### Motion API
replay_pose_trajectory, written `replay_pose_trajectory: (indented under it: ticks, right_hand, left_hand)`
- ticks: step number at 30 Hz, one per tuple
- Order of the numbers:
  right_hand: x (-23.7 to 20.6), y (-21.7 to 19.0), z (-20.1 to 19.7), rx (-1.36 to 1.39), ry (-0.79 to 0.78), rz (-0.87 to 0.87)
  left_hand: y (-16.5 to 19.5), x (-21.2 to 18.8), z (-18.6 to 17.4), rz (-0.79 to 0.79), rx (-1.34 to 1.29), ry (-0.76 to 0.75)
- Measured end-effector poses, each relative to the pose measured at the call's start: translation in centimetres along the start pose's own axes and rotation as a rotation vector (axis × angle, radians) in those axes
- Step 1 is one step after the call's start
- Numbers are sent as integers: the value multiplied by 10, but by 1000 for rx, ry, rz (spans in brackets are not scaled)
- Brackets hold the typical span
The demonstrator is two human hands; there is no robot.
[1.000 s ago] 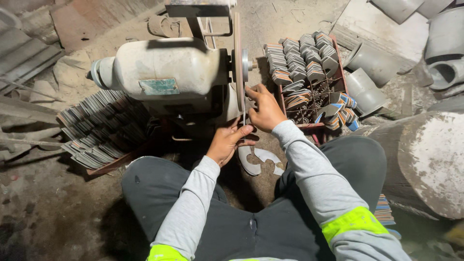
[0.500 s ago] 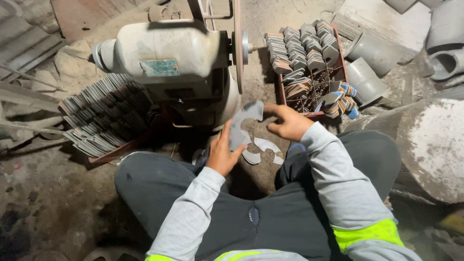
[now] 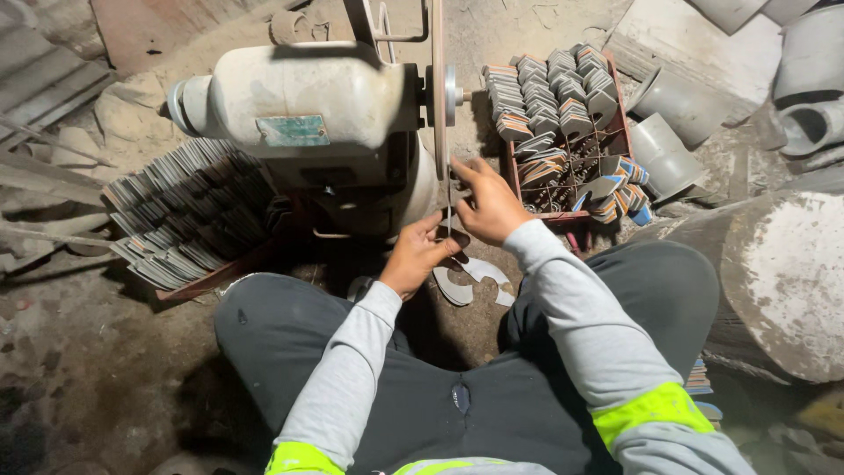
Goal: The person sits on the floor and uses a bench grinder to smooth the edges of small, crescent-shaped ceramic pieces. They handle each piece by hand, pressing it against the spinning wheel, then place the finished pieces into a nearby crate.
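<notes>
Sitting between a red crate (image 3: pixel 621 132) of stacked blanks and a tray (image 3: pixel 220 277) of grey pieces, we pinch a thin metal piece (image 3: pixel 449 209) edge-on below the grinder's wheel (image 3: pixel 437 84), left hand (image 3: pixel 418 255) and right hand (image 3: pixel 488 204) both closed on it.

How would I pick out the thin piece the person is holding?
Find the big cream motor and its disc at the right end. Just below the disc, the left hand and right hand pinch a flat piece edge-on, unlike the curved offcuts lying on the ground.
</notes>
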State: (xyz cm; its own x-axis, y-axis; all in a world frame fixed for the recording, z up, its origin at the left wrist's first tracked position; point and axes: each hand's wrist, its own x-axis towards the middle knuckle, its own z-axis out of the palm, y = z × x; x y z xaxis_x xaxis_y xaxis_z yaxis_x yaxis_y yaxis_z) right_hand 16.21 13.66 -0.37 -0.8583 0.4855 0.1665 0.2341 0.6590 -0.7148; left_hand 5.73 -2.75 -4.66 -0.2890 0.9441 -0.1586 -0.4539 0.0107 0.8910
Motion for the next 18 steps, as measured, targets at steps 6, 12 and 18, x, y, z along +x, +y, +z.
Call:
replay_pose_trajectory:
  ticks: [6, 12, 18]
  right_hand:
    - [35, 10, 1, 27, 66, -21]
    - [12, 0, -4, 9, 33, -66]
    - [-42, 3, -48, 369, -370, 181]
  left_hand:
    - [17, 26, -11, -82, 12, 17]
    - [2, 4, -8, -6, 14, -29]
    - [15, -53, 3, 469, 1064, 248]
